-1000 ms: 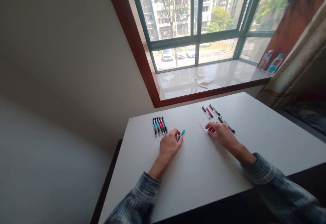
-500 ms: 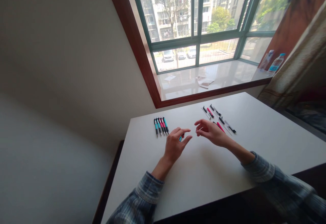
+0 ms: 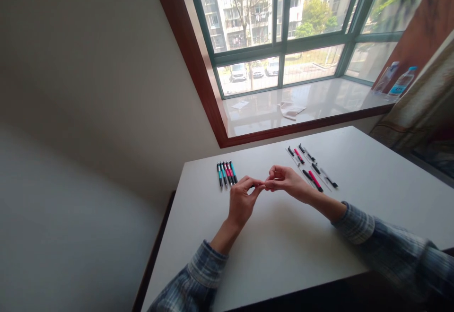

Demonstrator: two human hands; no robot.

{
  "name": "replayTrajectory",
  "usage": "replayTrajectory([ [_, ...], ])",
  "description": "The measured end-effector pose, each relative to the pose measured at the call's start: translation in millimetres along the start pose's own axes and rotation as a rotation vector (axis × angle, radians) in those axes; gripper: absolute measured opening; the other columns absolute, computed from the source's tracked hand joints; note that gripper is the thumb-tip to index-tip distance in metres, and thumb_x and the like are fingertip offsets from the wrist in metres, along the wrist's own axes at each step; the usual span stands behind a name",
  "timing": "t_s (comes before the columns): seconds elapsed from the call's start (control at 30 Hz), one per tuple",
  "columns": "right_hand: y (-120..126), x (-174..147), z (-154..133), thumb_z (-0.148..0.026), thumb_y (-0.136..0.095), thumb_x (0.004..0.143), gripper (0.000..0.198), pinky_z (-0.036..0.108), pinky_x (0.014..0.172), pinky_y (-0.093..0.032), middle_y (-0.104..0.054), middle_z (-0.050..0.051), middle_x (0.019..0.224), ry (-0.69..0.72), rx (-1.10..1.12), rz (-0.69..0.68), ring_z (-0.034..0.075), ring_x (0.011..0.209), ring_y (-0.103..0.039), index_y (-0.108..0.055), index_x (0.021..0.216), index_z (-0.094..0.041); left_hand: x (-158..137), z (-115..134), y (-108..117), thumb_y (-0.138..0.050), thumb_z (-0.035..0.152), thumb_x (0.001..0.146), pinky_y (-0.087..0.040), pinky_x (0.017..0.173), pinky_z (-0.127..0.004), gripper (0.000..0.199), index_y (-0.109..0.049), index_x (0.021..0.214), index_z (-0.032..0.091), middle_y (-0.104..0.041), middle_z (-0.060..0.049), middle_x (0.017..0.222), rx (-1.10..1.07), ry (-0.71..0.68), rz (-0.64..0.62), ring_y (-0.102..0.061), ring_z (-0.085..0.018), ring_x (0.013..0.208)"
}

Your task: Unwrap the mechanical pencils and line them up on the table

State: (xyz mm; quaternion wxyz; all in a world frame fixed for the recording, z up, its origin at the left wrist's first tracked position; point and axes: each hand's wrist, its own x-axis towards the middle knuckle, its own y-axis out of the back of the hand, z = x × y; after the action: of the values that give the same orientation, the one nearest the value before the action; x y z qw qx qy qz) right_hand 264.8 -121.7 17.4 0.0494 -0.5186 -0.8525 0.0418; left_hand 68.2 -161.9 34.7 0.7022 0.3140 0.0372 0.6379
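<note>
My left hand (image 3: 243,201) and my right hand (image 3: 289,183) meet fingertip to fingertip above the white table (image 3: 280,250). Both are closed in a pinch. Whatever lies between the fingertips is too small and covered to make out. Just beyond my left hand, several assembled pens (image 3: 227,174), teal or red with black grips, lie side by side in a row. Beside my right hand are loose pen parts, among them a pink barrel with a black end (image 3: 315,180), another pink barrel (image 3: 299,155), black pieces (image 3: 315,168) and thin refills.
A windowsill (image 3: 258,118) with a crumpled cloth (image 3: 291,110) runs behind the table. Two plastic bottles, one with a blue cap (image 3: 403,83), stand at its right end by the curtain (image 3: 407,111). A plain wall (image 3: 106,113) rises on the left.
My hands have come together; the fingers that were apart are now pinched and touching. A teal piece glimpsed at my left hand is now hidden. The view has shifted slightly.
</note>
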Motion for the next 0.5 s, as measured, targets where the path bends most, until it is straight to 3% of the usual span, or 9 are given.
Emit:
replayTrajectory([
  [0.1, 13, -1, -5, -0.046, -0.079, 0.083, 0.033, 0.035, 0.073, -0.055, -0.072, 0.003, 0.082, 0.05, -0.276, -0.004, 0.021, 0.078, -0.071, -0.059, 0.089, -0.021, 2, -4, -4, -0.065, 0.04, 0.096, -0.05, 0.077, -0.03, 0.021, -0.074, 0.09, 0.022, -0.075, -0.004, 0.092, 0.009, 0.029, 0.002, -0.067, -0.02, 0.084],
  [0.2, 38, -1, -11, -0.034, -0.078, 0.085, 0.017, 0.033, 0.071, -0.051, -0.074, 0.005, 0.087, 0.138, -0.824, 0.148, 0.022, 0.077, -0.069, -0.066, 0.088, -0.022, 5, -10, -5, -0.063, 0.041, 0.096, -0.051, 0.074, -0.029, 0.022, -0.072, 0.092, 0.021, -0.075, -0.003, 0.093, 0.012, 0.105, 0.073, -0.066, -0.018, 0.08],
  [0.27, 53, 0, -11, -0.029, -0.077, 0.085, 0.013, 0.032, 0.067, -0.048, -0.074, 0.005, 0.083, 0.072, -1.048, 0.2, 0.022, 0.074, -0.069, -0.068, 0.09, -0.022, 6, -15, -4, -0.062, 0.042, 0.097, -0.052, 0.073, -0.028, 0.023, -0.071, 0.093, 0.021, -0.074, -0.003, 0.092, -0.006, 0.152, 0.134, -0.066, -0.017, 0.077],
  [0.4, 67, 1, -1, -0.035, -0.078, 0.085, 0.02, 0.03, 0.065, -0.045, -0.076, 0.006, 0.082, -0.066, -1.211, 0.183, 0.024, 0.077, -0.07, -0.07, 0.097, -0.022, 7, -19, -3, -0.064, 0.043, 0.095, -0.051, 0.069, -0.027, 0.024, -0.071, 0.094, 0.02, -0.074, -0.002, 0.091, -0.063, 0.214, 0.194, -0.064, -0.016, 0.076],
  [0.5, 61, 1, 5, -0.024, -0.075, 0.086, 0.017, 0.03, 0.067, -0.045, -0.078, 0.008, 0.089, -0.072, -1.237, 0.153, 0.024, 0.08, -0.071, -0.071, 0.102, -0.021, 7, -18, -3, -0.065, 0.044, 0.094, -0.051, 0.068, -0.027, 0.025, -0.072, 0.094, 0.02, -0.074, -0.003, 0.092, -0.073, 0.223, 0.188, -0.063, -0.016, 0.074],
])
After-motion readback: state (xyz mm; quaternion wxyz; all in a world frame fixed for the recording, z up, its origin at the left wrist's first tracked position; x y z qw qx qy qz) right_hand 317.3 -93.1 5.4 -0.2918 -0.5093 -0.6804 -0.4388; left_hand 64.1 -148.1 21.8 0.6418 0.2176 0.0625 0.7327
